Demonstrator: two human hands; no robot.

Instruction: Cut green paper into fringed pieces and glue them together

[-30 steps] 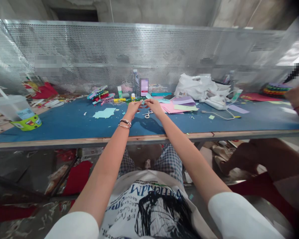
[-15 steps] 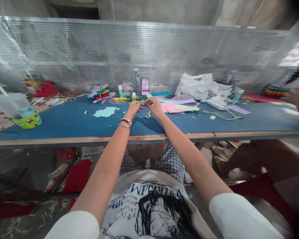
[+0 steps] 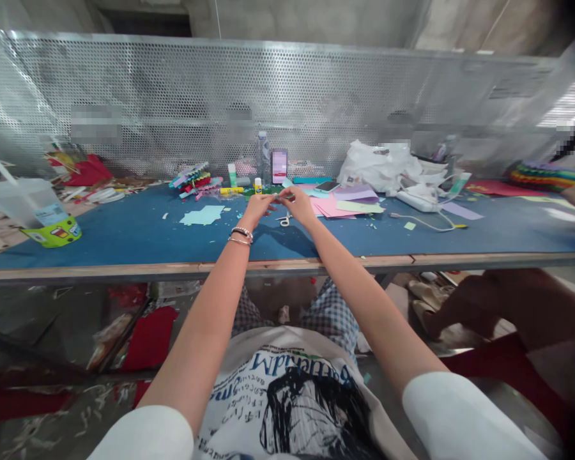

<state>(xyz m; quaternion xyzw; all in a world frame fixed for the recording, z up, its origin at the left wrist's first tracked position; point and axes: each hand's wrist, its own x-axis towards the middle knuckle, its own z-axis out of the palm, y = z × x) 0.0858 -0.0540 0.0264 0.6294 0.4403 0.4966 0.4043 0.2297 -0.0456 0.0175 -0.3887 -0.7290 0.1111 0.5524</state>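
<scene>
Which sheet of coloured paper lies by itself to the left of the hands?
The pale turquoise sheet, flat on the blue table left of the left hand; the pink, purple and green sheets are stacked to the right.

A perforated metal screen [image 3: 316, 108] backs the blue-topped workbench [image 3: 124, 236].

White T-shirt [image 3: 287, 396]: blue lettering across the chest, seen upside down from the wearer's view and not legible as words, with lines of smaller print beside it, too small to read. No other text readable.
</scene>
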